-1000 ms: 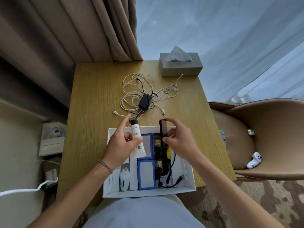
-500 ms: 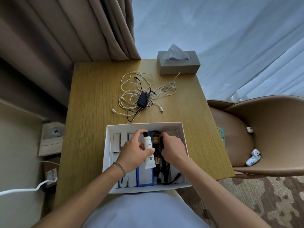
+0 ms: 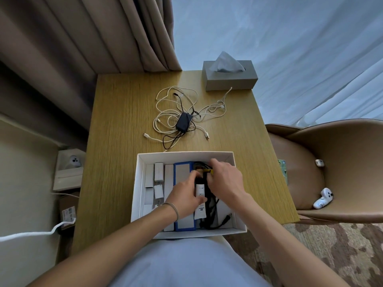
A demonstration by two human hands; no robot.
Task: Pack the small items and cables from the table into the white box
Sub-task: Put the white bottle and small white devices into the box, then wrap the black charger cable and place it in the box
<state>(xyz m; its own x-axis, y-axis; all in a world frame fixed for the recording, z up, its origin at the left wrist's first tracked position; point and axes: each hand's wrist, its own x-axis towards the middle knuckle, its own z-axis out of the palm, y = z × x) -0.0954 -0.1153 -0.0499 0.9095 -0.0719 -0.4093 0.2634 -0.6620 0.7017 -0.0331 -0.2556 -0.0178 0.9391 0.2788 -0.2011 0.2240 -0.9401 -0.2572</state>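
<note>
The white box [image 3: 184, 156] sits at the table's near edge, holding white chargers, a blue-edged case [image 3: 182, 172] and dark cables. Both hands are down inside it. My left hand [image 3: 184, 195] grips a white tube [image 3: 200, 196] that lies lengthwise in the box. My right hand [image 3: 224, 179] presses on a slim black object next to the tube; most of that object is hidden under the fingers. A tangle of white cables [image 3: 180, 112] with a black adapter [image 3: 183, 121] lies on the table beyond the box.
A grey tissue box [image 3: 230, 76] stands at the table's far right corner. A brown chair [image 3: 331, 166] with a small white gadget [image 3: 323, 198] on its seat is to the right. Curtains hang behind the table; a low shelf stands to the left.
Both hands have gone down from above the box's far edge into it, laying the white tube and the black object among the packed items.
</note>
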